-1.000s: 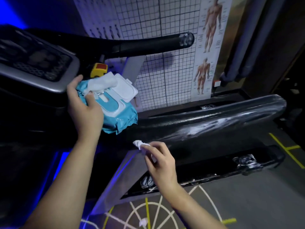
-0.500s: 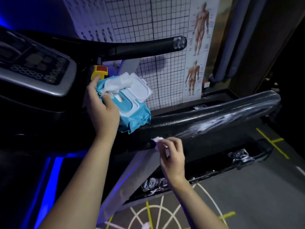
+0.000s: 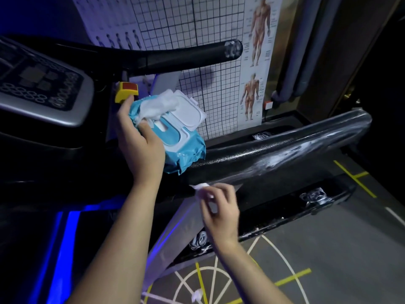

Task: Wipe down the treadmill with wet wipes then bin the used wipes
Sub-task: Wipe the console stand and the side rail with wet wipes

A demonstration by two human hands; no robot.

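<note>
My left hand [image 3: 140, 142] grips a blue pack of wet wipes [image 3: 185, 148] with its white lid [image 3: 189, 111] flipped open and a fresh wipe [image 3: 158, 107] bunched out of the slot under my thumb. My right hand [image 3: 219, 207] pinches a small crumpled white wipe [image 3: 200, 187] against the lower edge of the treadmill's black side handrail [image 3: 285, 152], which shows white smears further right. The console [image 3: 41, 88] sits at the upper left, and a second black handlebar [image 3: 186, 54] runs above the pack.
A yellow safety key with a red button [image 3: 127, 91] sits beside the console. A gridded posture chart with anatomy pictures [image 3: 255, 60] hangs behind. A scrap of white wipe [image 3: 196, 295] lies on the grey floor with yellow and white lines. The black side rail [image 3: 285, 213] runs below.
My left hand has carried the wipes pack rightward and slightly down, closer to the handrail. My right hand with its wipe stays at the rail's lower edge, shifted slightly right.
</note>
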